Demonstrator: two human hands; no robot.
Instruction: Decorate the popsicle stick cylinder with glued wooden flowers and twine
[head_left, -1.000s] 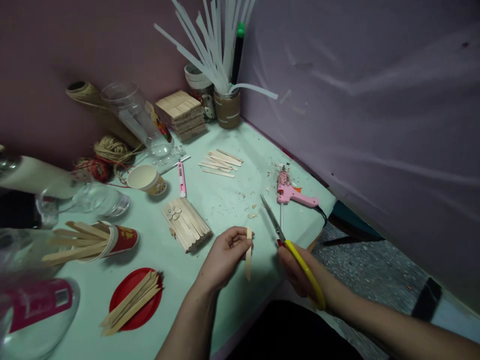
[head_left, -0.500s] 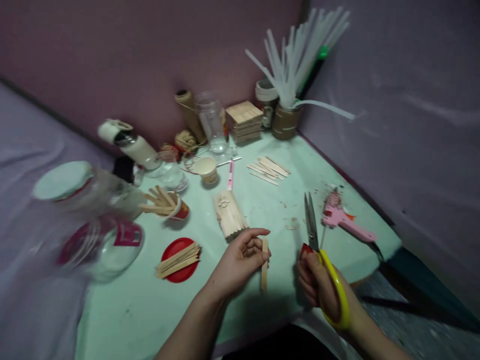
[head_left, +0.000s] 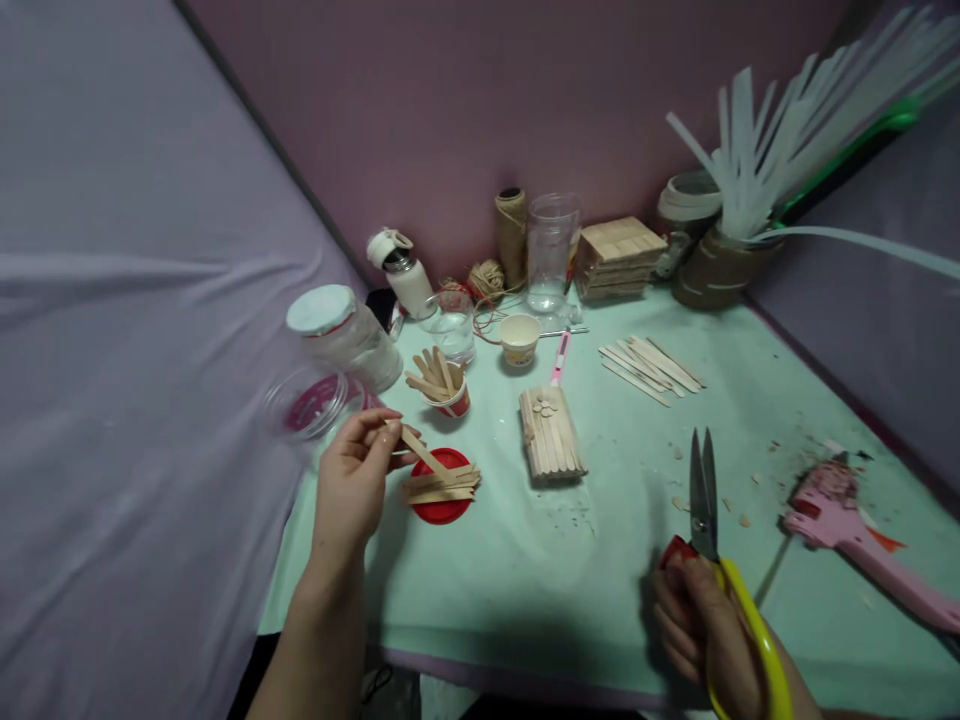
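The left hand (head_left: 360,470), at ten o'clock of the round red dish (head_left: 442,515), was pinched on a wooden craft stick (head_left: 420,449) whose far end reached over that dish. The right hand (head_left: 697,610), at four o'clock, was closed on the yellow-and-red-handled scissors (head_left: 702,530), their blades slightly parted. The step in hand seemed to be handling one stick at the dish, though laying down or lifting could not be told; the next move called for a light pinch, blades kept clear. Counted: one dish, one held stick, one pair of scissors; two paper cups, the stick-filled cup (head_left: 455,405) at twelve o'clock and the pale cup (head_left: 519,352) at one; one flower-trimmed stick block (head_left: 553,440) at two; one pink glue gun (head_left: 847,530) at three. The sticks on the dish (head_left: 450,482) overlapped too much to count.
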